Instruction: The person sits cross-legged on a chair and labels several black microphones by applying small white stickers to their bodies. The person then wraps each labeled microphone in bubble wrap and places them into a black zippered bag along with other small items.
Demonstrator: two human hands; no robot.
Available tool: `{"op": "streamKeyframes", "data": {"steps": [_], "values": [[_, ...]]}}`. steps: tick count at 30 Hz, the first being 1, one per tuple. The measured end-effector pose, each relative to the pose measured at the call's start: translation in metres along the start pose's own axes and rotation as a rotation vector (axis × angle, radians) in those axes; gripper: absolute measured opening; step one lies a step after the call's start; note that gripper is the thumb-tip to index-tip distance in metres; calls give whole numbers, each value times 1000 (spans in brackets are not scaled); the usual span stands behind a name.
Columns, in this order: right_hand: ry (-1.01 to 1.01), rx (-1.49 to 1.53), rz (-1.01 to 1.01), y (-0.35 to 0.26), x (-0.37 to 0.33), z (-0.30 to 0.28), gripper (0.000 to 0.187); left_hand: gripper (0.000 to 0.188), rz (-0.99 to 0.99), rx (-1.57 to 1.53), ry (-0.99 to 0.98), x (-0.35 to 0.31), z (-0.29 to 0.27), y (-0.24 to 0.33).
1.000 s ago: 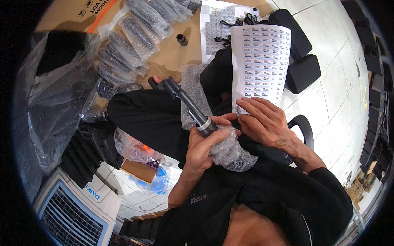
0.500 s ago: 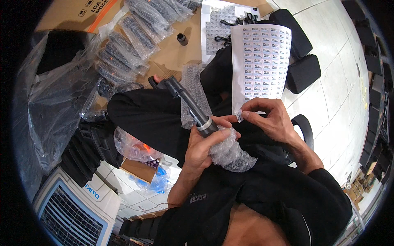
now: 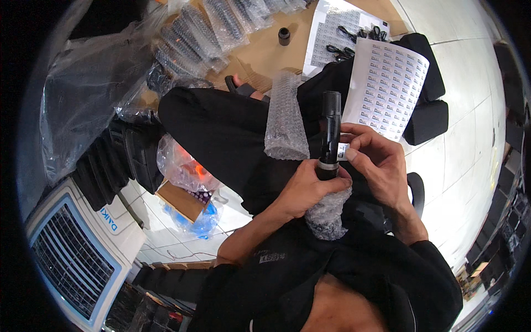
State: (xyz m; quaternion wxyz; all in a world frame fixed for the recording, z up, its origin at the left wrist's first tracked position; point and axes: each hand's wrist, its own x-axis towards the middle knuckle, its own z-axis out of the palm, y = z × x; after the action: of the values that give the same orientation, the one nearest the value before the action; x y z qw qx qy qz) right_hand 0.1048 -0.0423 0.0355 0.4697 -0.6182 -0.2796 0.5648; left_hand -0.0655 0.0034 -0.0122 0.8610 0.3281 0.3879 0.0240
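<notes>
My left hand (image 3: 311,191) wraps round the lower part of a black flashlight (image 3: 332,128), near its silver ring. Crumpled bubble wrap (image 3: 327,217) covers the flashlight's lower end below that hand. Between thumb and forefinger, my right hand (image 3: 380,166) pinches a small white sticker (image 3: 342,151) with dark print, right beside the flashlight's barrel. Whether the sticker touches the barrel, I cannot tell. An unoccupied-looking bubble wrap sleeve (image 3: 286,119) lies across my leg. Close to my right hand, a white sheet of printed stickers (image 3: 385,88) rests on my other knee.
Several bubble-wrapped items (image 3: 188,41) lie in a row on cardboard (image 3: 254,58), near a small black cylinder (image 3: 284,36). Black cables (image 3: 342,52) rest on another printed sheet. Black cases (image 3: 426,122) stand at right; an air cooler (image 3: 83,249) is at lower left.
The flashlight has swung from leaning left to nearly upright and moved right. My right hand has brought the sticker against or beside its barrel. The whole view has shifted somewhat.
</notes>
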Motion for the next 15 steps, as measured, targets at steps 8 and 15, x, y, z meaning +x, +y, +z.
{"op": "streamKeyframes", "data": {"steps": [8,15], "values": [[9,-44,19,6,-2,3,14,21,-18,-4,-42,2,-1,0],[53,-120,11,9,-3,7,21,19,-1,-55,10,0,5,1]]}}
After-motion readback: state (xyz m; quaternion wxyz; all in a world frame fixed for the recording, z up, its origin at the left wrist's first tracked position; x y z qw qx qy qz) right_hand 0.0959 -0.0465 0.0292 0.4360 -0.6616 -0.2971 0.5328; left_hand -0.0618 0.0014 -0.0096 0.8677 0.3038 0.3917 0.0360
